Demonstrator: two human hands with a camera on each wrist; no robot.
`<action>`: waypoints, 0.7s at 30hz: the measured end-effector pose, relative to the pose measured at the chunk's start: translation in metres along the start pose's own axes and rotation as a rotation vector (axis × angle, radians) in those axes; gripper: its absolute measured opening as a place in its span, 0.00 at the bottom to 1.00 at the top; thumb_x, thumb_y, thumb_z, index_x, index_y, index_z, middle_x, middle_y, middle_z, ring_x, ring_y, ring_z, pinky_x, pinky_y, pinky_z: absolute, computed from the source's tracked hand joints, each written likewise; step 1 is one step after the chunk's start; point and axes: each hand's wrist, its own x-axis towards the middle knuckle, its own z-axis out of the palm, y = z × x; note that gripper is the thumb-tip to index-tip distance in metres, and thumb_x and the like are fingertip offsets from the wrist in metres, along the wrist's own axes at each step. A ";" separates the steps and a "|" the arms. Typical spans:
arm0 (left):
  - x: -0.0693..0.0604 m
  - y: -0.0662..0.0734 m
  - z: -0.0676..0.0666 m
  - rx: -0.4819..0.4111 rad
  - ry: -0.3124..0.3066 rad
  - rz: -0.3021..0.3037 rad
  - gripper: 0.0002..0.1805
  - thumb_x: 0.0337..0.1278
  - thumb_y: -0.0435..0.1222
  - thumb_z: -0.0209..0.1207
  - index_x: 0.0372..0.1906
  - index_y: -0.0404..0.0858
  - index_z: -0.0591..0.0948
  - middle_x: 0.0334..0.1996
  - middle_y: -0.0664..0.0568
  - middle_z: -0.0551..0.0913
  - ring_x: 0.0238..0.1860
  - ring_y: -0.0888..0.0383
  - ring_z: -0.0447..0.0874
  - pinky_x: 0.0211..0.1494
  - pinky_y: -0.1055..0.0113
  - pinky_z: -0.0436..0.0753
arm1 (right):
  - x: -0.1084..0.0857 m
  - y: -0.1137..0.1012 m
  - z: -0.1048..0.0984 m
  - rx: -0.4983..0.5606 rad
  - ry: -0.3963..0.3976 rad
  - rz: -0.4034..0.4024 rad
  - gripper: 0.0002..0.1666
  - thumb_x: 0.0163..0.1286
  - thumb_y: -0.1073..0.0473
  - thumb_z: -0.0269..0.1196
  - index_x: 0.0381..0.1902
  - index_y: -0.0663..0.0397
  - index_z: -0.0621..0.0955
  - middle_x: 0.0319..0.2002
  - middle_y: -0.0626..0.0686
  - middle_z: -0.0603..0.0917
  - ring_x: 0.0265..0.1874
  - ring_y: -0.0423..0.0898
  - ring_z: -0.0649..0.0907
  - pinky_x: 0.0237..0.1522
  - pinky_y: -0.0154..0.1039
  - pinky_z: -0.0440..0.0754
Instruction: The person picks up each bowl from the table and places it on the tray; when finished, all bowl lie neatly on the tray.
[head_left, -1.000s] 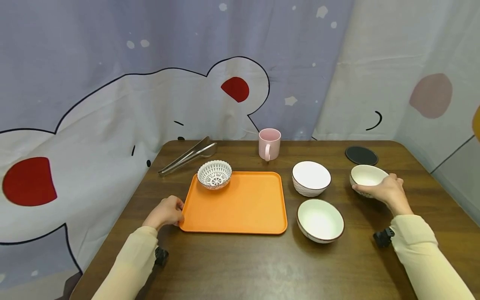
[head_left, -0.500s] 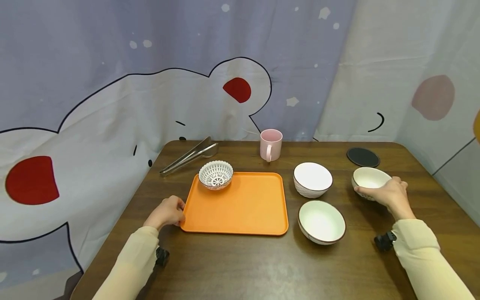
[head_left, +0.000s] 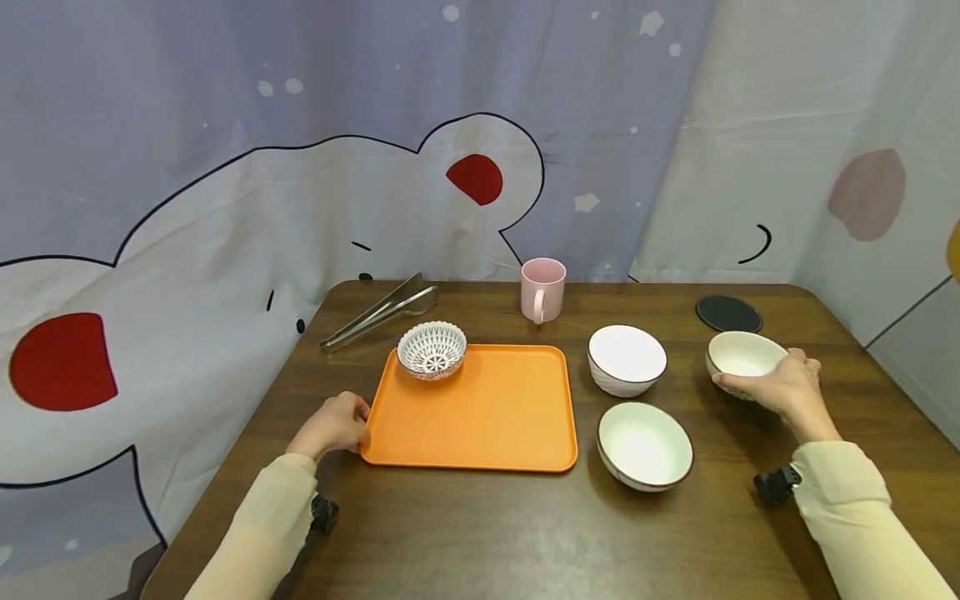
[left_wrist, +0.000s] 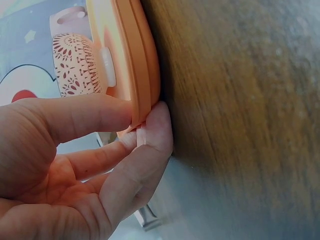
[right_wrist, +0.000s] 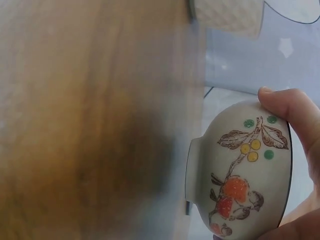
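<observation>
In the head view my left hand (head_left: 333,427) is at the near left corner of the orange tray (head_left: 480,425). The left wrist view shows its thumb above the tray's rim (left_wrist: 141,60) and fingers below, pinching it. A patterned bowl with a scalloped rim (head_left: 431,351) stands on the tray's far left part. At the right, my right hand (head_left: 787,385) grips a small cream bowl (head_left: 742,357) by its rim, thumb and fingers on opposite sides. Painted fruit and leaves (right_wrist: 245,170) decorate its side in the right wrist view. Whether its foot touches the table I cannot tell.
Between the tray and my right hand stand a white bowl (head_left: 626,360) and a pale green bowl (head_left: 645,447). A pink mug (head_left: 542,290) stands at the back, metal tongs (head_left: 378,312) lie back left, and a black round mat (head_left: 728,313) lies behind the held bowl.
The right hand and the cream bowl have shifted very slightly to the right. My left hand and the tray keep their places; the head view itself has moved a little.
</observation>
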 end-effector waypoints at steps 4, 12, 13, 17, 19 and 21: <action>0.000 0.000 0.000 -0.007 0.002 -0.003 0.16 0.40 0.21 0.59 0.40 0.24 0.75 0.26 0.44 0.80 0.24 0.56 0.80 0.31 0.63 0.86 | -0.003 -0.005 -0.003 0.019 0.014 -0.023 0.74 0.50 0.35 0.72 0.66 0.86 0.46 0.55 0.83 0.54 0.44 0.73 0.69 0.43 0.61 0.77; 0.001 -0.004 0.002 -0.016 0.008 -0.001 0.16 0.38 0.21 0.59 0.39 0.25 0.75 0.25 0.44 0.81 0.23 0.56 0.80 0.30 0.63 0.85 | -0.009 -0.014 -0.004 0.035 0.023 -0.069 0.74 0.48 0.35 0.74 0.67 0.84 0.47 0.57 0.83 0.54 0.45 0.74 0.68 0.45 0.62 0.75; 0.001 -0.004 0.002 -0.019 0.010 0.000 0.16 0.37 0.21 0.59 0.39 0.25 0.75 0.24 0.45 0.81 0.23 0.56 0.80 0.29 0.63 0.85 | -0.010 -0.015 -0.004 0.034 0.027 -0.074 0.74 0.48 0.35 0.74 0.67 0.84 0.47 0.57 0.83 0.54 0.45 0.73 0.68 0.45 0.62 0.75; 0.002 -0.004 0.002 -0.024 0.009 -0.004 0.16 0.37 0.21 0.59 0.40 0.25 0.75 0.25 0.44 0.81 0.23 0.56 0.80 0.30 0.63 0.85 | -0.013 -0.021 -0.003 0.034 0.038 -0.101 0.74 0.48 0.36 0.74 0.68 0.83 0.48 0.57 0.83 0.54 0.45 0.73 0.69 0.44 0.61 0.75; 0.002 -0.004 0.002 -0.026 0.007 -0.004 0.17 0.38 0.21 0.59 0.40 0.24 0.75 0.26 0.43 0.81 0.24 0.55 0.80 0.31 0.62 0.86 | -0.015 -0.024 -0.004 0.037 0.038 -0.118 0.73 0.48 0.36 0.74 0.68 0.83 0.48 0.57 0.82 0.55 0.46 0.72 0.69 0.43 0.60 0.75; 0.002 -0.004 0.001 -0.025 0.006 -0.002 0.17 0.39 0.21 0.60 0.41 0.24 0.75 0.27 0.43 0.81 0.24 0.55 0.80 0.31 0.62 0.86 | -0.016 -0.028 -0.005 0.040 0.031 -0.134 0.73 0.48 0.36 0.74 0.68 0.83 0.48 0.58 0.82 0.54 0.46 0.72 0.69 0.43 0.60 0.74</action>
